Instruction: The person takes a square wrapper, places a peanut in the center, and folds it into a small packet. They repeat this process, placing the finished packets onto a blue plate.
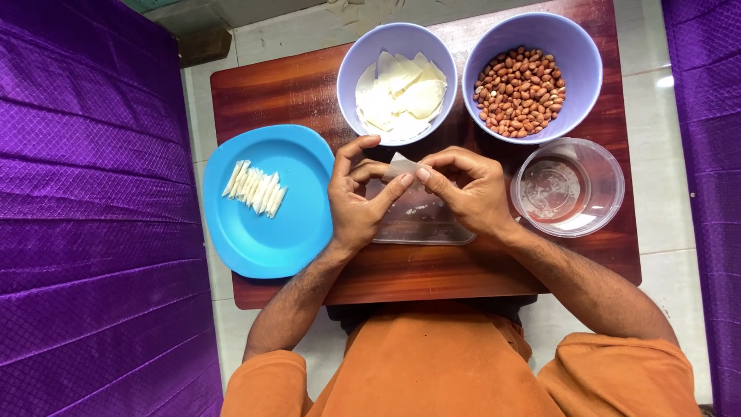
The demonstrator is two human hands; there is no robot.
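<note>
Both hands meet over the middle of a small wooden table (pixel 285 93). My left hand (pixel 356 199) and my right hand (pixel 469 189) pinch one pale, thin dough wrapper (pixel 400 165) between fingertips, above a clear plastic board (pixel 421 228). Just beyond the hands stands a lilac bowl (pixel 397 42) of flat white wrappers (pixel 397 96). Beside it on the right, a second lilac bowl (pixel 580 77) holds reddish peanuts (pixel 521 91). A blue plate (pixel 262 232) at the left carries a row of several folded white pieces (pixel 255 189).
A clear round container (pixel 569 188) with a little liquid sits at the right, close to my right wrist. Purple quilted cloth (pixel 85 216) hangs along the left side and the right edge. Pale tiled floor surrounds the table. My orange-clad knees show at the bottom.
</note>
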